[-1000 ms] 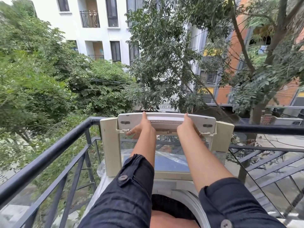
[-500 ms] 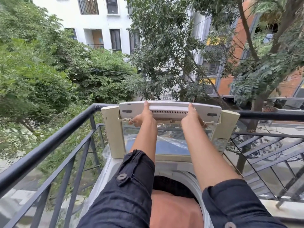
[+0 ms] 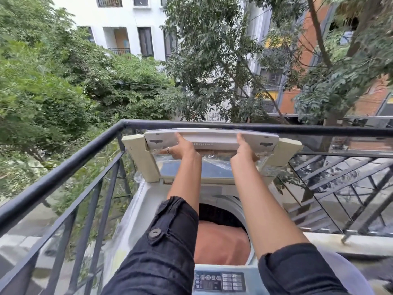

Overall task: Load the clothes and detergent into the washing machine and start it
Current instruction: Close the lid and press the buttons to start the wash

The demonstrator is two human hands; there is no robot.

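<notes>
Top-loading washing machine (image 3: 214, 191) stands in the balcony corner, close to the black railing (image 3: 63, 167). Its lid (image 3: 210, 138) is raised and partly folded. Left hand (image 3: 180, 145) and right hand (image 3: 244, 150) both grip the lid's front panel, thumbs on its face. The drum is open. Inside, an orange garment (image 3: 221, 243) lies against dark fabric (image 3: 214, 213). Control panel (image 3: 220, 282) sits at the near edge.

The lid (image 3: 212, 137) hides most fingers (image 3: 170, 150); control panel (image 3: 220, 282) labels are illegible.

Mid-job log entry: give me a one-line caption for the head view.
Left hand and right hand grip the raised lid of the washing machine; orange cloth lies in the drum.
</notes>
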